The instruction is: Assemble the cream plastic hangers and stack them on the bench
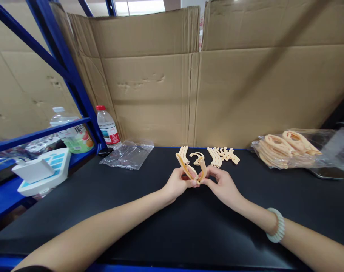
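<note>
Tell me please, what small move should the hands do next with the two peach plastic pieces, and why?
Probably press the lower ends together. The left hand and the right hand each hold one peach plastic piece, and the two meet at the bottom between the fingertips while their tops spread apart in a V. More loose pieces lie behind on the black table.

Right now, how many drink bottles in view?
2, both far left: a red-capped water bottle standing at the table's back corner, and a green-labelled bottle behind the blue shelf rail. Others may be hidden.
</note>
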The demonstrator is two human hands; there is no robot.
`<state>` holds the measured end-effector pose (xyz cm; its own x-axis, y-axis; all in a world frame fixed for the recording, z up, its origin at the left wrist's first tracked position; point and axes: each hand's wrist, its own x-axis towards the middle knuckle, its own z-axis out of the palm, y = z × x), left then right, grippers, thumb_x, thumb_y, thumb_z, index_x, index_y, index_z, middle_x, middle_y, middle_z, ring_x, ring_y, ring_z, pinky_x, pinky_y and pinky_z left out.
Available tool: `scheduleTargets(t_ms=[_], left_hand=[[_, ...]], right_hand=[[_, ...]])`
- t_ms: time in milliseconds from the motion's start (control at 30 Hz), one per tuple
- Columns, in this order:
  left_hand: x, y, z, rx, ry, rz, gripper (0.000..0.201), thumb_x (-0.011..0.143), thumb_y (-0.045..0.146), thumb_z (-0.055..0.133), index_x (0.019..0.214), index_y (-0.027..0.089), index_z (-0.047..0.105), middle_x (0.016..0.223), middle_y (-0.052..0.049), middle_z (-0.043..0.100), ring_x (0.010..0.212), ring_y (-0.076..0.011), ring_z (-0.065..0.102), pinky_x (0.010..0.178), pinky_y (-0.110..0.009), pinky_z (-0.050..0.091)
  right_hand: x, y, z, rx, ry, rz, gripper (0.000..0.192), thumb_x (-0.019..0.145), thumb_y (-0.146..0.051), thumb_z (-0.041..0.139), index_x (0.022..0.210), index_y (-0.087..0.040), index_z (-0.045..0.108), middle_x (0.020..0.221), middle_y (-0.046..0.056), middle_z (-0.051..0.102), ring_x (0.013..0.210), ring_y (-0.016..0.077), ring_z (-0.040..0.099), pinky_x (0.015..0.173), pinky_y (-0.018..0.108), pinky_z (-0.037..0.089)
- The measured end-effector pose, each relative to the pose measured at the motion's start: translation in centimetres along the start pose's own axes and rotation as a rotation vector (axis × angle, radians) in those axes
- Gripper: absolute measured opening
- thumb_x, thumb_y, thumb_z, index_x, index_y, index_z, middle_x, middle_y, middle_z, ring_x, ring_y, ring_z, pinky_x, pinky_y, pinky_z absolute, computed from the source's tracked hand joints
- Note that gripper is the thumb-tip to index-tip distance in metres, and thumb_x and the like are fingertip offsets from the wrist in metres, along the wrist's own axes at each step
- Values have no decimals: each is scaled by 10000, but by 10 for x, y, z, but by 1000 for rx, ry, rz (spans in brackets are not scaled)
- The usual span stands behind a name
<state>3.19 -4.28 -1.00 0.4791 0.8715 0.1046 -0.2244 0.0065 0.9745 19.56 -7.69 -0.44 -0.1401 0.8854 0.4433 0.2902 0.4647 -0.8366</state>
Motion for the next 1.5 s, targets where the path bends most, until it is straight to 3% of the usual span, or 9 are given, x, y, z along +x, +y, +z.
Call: scheduleTargets(t_ms=[267,433,700,800,967,1167,1367,1500], left_hand=[[-2,0,8,-54,161,66,185,524,92,744,612,128,586,597,29,630,575,-114,607,621,-241,508],[-3,0,7,-62,178,19,267,529,173,819,700,118,622,655,-12,681,644,-157,660,699,-294,547],[-2,4,8,-16,153,7,307,566,246,847,771,112,661,718,-21,683,684,-126,657,703,-232,556],[2,6,2,-49,160,-30,320,554,234,857,770,118,651,711,5,654,624,-90,634,644,-193,554],[12,13,-15,-98,224,-64,309,535,181,866,719,110,627,704,9,623,617,-72,611,632,-174,556],[19,22,-32,-44,238,-120,184,680,178,787,782,109,651,653,2,616,576,-60,588,653,-182,558],[24,42,-63,112,128,-153,212,607,166,815,694,113,629,636,-8,638,623,-100,631,634,-188,529],[25,57,-84,656,-216,-67,194,664,260,758,738,134,631,659,-16,673,634,-122,628,634,-221,496]], right_hand=[[1,3,6,81,53,2,61,727,-161,617,709,-191,566,697,0,628,657,160,603,672,309,497],[5,5,7,198,100,35,130,697,-179,668,682,-195,539,658,-2,630,585,152,611,611,300,520],[13,14,2,379,64,113,224,663,-287,746,695,-187,549,687,-8,636,625,139,621,631,296,535],[18,15,-14,397,5,157,258,625,-305,787,741,-178,595,708,-15,618,628,120,593,582,258,509],[30,19,-60,379,-149,210,265,609,-305,800,748,-159,628,608,-35,590,547,100,565,563,258,506],[36,23,-98,-181,-308,39,155,648,-273,741,705,-156,657,702,9,656,618,133,596,577,267,485],[35,21,-109,-413,-476,-7,47,689,-197,682,677,-156,660,658,2,646,623,137,587,567,244,447],[35,25,-109,-453,-459,-32,22,687,-136,646,673,-153,645,690,8,629,631,132,563,566,242,430]])
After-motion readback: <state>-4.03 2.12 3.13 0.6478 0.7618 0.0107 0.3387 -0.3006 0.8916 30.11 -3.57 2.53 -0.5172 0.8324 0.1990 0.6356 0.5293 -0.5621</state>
